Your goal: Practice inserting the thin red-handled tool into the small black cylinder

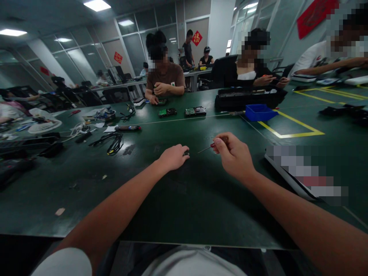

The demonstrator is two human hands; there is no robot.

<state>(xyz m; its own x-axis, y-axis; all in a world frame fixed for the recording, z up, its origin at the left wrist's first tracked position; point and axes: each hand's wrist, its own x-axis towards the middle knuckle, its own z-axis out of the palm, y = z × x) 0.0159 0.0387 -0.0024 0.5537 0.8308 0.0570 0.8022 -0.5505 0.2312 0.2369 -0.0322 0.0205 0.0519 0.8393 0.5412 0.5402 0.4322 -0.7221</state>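
Note:
A screwdriver [213, 145] with a reddish handle and a thin metal shaft is in my right hand [236, 156]. My fingers wrap round its handle, and the shaft points left, toward my other hand. My left hand [174, 157] is low over the green table [161, 207], fingers curled and closed. Something small and dark shows at its fingertips, too small to name. A gap separates the screwdriver's tip from that hand.
Two circuit-board devices, one green [167, 112] and one silver [195, 111], lie ahead. A blue bin [260, 112] stands right of them. Black cables [113, 143] and an electric screwdriver [128, 128] lie left. A pixelated flat item [304, 172] is at right; co-workers sit opposite.

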